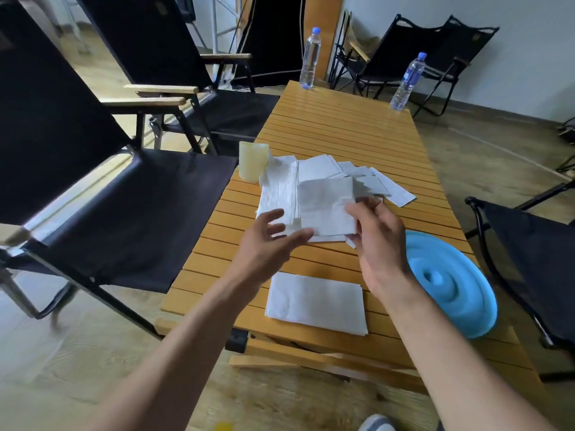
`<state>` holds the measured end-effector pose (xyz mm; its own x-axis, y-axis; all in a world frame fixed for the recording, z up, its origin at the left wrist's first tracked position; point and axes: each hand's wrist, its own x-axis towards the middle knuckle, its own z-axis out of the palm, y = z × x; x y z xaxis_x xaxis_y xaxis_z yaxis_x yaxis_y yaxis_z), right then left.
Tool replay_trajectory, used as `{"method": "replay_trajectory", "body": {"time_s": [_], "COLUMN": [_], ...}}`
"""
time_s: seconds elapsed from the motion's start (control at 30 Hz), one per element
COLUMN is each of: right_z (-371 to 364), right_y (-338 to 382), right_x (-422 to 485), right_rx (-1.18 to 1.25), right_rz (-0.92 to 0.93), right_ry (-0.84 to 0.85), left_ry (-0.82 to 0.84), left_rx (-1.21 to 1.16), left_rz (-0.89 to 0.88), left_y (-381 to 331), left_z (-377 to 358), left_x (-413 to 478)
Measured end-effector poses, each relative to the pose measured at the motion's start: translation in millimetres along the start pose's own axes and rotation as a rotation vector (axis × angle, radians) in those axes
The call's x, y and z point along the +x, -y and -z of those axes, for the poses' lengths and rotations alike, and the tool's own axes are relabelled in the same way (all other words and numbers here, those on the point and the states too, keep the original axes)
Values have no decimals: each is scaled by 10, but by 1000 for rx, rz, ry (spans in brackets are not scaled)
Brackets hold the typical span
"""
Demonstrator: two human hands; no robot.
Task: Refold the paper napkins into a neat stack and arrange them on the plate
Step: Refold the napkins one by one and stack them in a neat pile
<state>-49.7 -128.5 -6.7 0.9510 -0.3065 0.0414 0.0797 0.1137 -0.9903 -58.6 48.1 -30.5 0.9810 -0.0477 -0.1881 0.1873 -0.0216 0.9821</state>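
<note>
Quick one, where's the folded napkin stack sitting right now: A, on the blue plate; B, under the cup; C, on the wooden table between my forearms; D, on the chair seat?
C: the folded napkin stack lies flat on the slatted table, apart from the blue plate.

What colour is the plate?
Light blue. The plate sits at the table's right edge, seen in the head view.

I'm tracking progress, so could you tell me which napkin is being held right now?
The square napkin pinched by the right hand above the loose pile; the pile and the neat near-edge stack lie on the table.
</note>
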Motion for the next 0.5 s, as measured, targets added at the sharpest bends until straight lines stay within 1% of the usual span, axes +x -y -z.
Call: {"method": "replay_trajectory", "body": {"time_s": [0.03,0.1,0.17,0.27,0.37,0.43,0.5], "right_z": [43,128,181,225,247,272,299], "right_y": [2,-9,-42,-56,-5,35,85], "right_x": [-15,-43,-67,-76,-69,-53,-34], "right_rx": [86,179,193,108,9,-1,29], "right_rz": [-126,-304,-401,-448,-420,-440,-492], "right_ry": [33,89,141,200,249,304,392], "left_ry": [48,123,137,118,65,51,67], "left_rx": [-125,-304,-348,-311,-218,-197,-224], "left_rz": [55,114,116,60,41,49,66], "left_y": [-28,-47,-53,-38,-10,-16,-54], "left_z": [11,42,66,60,35,18,13], "left_x": [-4,-18,-34,-53,-56,-58,-64]}}
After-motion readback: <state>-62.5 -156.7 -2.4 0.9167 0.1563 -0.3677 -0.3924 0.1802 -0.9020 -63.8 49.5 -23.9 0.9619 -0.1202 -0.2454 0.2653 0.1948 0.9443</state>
